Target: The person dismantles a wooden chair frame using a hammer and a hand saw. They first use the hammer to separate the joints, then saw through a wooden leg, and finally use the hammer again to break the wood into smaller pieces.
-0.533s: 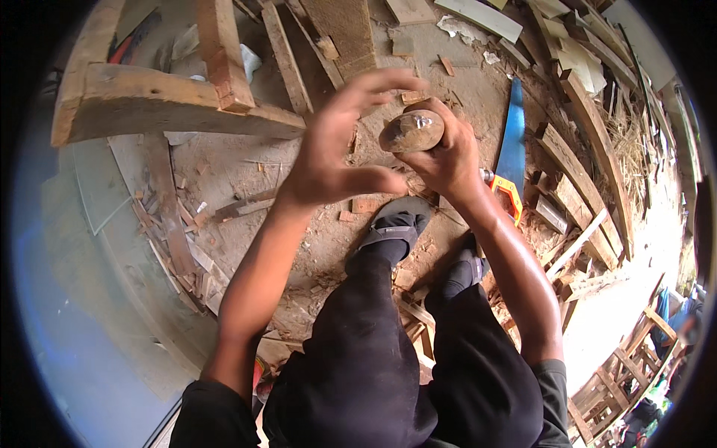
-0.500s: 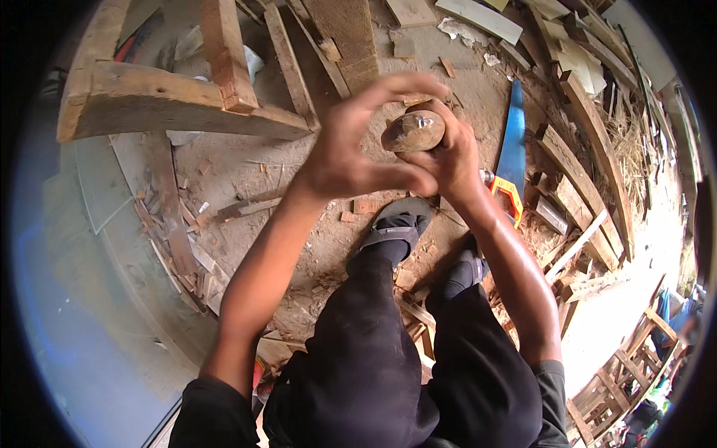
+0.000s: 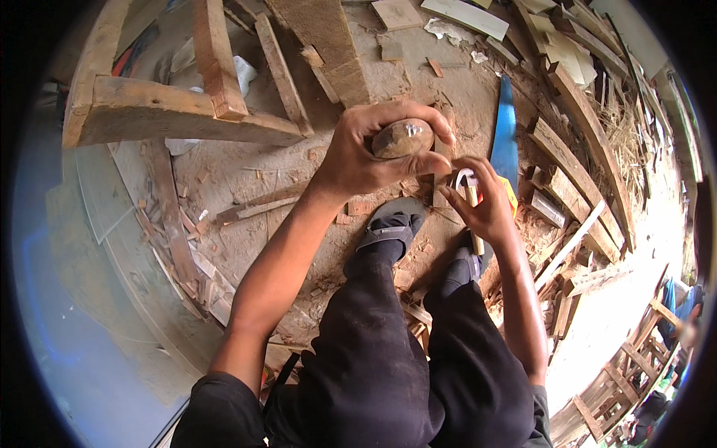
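My left hand [image 3: 377, 149] is wrapped round a brown, oval, wood-like piece [image 3: 403, 140] seen end-on, with pale shiny marks on top. Its lower part is hidden, so I cannot tell what kind of tool or block it is. Just right of it and nearer to me, my right hand [image 3: 485, 201] has curved fingers, with thumb and forefinger apart. A silvery curved part [image 3: 466, 177] and a pale narrow strip [image 3: 473, 196] show in that gap, seemingly behind the fingers. Beyond this hand lies a handsaw with a blue blade [image 3: 504, 127] and an orange-yellow handle [image 3: 511, 196].
A wooden frame [image 3: 172, 108] stands at the far left. Timber offcuts [image 3: 579, 179] are piled on the right, and scraps litter the dirt floor. My sandalled feet [image 3: 388, 231] are below my hands. A blue-grey surface [image 3: 82, 336] fills the left side.
My left hand has closed round the oval piece. My right hand has let go of it and moved down and to the right.
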Motion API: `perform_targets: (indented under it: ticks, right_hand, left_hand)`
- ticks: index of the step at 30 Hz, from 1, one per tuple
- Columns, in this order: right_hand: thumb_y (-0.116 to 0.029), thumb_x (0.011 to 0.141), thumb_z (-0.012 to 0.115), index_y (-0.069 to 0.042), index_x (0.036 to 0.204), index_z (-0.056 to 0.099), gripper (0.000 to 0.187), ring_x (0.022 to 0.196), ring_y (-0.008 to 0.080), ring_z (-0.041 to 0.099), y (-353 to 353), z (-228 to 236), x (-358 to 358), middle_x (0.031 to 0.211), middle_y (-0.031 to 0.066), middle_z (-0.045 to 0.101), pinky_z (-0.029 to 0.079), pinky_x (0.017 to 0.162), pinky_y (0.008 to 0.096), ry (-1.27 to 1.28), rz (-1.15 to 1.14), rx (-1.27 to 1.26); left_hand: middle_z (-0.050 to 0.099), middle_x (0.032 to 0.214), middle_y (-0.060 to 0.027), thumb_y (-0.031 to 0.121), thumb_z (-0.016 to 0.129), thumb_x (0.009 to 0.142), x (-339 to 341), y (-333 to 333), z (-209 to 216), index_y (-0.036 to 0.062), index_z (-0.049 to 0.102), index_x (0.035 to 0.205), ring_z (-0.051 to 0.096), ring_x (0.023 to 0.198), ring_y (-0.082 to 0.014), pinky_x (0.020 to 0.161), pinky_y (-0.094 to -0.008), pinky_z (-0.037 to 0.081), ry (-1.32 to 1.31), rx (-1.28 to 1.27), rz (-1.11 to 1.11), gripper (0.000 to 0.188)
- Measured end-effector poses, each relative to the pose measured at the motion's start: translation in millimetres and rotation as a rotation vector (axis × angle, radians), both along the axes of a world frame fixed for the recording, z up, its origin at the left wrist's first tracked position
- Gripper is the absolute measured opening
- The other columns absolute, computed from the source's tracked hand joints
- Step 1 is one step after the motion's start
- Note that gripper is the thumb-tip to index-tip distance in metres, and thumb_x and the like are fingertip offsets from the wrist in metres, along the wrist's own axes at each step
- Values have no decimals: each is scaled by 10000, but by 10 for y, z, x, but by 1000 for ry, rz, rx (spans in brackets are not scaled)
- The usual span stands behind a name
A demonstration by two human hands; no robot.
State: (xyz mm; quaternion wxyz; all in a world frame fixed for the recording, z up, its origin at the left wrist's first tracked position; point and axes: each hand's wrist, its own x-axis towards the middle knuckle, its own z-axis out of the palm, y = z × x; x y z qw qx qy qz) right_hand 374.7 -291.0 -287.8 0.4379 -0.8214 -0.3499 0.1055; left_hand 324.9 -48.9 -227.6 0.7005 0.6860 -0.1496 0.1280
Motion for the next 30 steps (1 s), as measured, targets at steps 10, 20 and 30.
perform_targets:
  ticks: [10, 20, 30]
  right_hand:
    - [-206, 839, 757, -30, 1295, 534, 538, 1156, 370, 567, -532, -1175, -518, 1239, 205, 563, 460, 941, 477, -109, -429, -530]
    - [-193, 945, 626, 28, 1001, 513, 254, 743, 464, 618, -864, -1606, -547, 825, 280, 606, 479, 639, 537, 46, -475, -503]
    - [-311, 1050, 498, 16, 991, 575, 341, 632, 288, 606, -651, 856, -701, 706, 177, 588, 462, 608, 408, 397, -331, -46]
  left_hand:
    - [593, 750, 11, 355, 827, 852, 34, -312, -287, 69, 609, 823, 548, 693, -83, 631, -257, 448, 162, -109, 116, 360]
    - [555, 588, -8, 275, 780, 885, 129, -390, -291, 47, 631, 731, 503, 565, -87, 541, -265, 404, 18, 62, 123, 313]
    - [575, 592, 10, 191, 756, 862, 110, -327, -244, 34, 628, 738, 523, 560, -54, 536, -262, 417, 85, 77, 121, 237]
